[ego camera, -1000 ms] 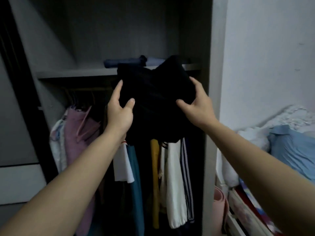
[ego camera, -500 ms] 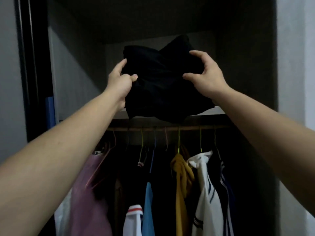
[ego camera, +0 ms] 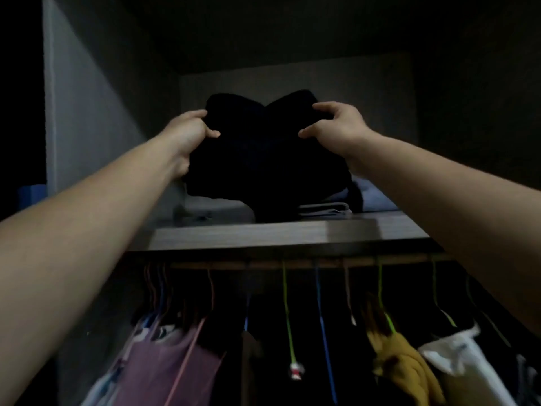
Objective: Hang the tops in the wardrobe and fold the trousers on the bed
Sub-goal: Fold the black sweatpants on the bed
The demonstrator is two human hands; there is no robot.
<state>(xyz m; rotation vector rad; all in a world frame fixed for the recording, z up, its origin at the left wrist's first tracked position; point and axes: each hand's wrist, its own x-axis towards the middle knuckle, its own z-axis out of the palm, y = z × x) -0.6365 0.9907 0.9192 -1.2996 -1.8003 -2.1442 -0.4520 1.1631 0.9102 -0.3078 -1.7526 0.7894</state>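
A folded black garment (ego camera: 263, 159) sits in the upper compartment of the wardrobe, its lower edge on the shelf (ego camera: 263, 232). My left hand (ego camera: 190, 136) grips its left side, thumb in front and fingers behind. My right hand (ego camera: 336, 127) grips its right side the same way. Whether the garment is a top or trousers cannot be told in the dim light. Below the shelf, several tops hang on the rail (ego camera: 292, 263): a mauve top (ego camera: 164, 364), a mustard top (ego camera: 404, 367) and a white top (ego camera: 462, 356).
Folded blue-grey clothes (ego camera: 336, 208) lie on the shelf to the right of the black garment. The wardrobe's left wall (ego camera: 87, 118) and dark right wall close in the compartment. Green and blue hangers (ego camera: 288, 303) hang in the middle of the rail.
Both hands have carried the black garment up from in front of the hanging clothes into the upper compartment, and it now rests on the shelf. My view has tilted up.
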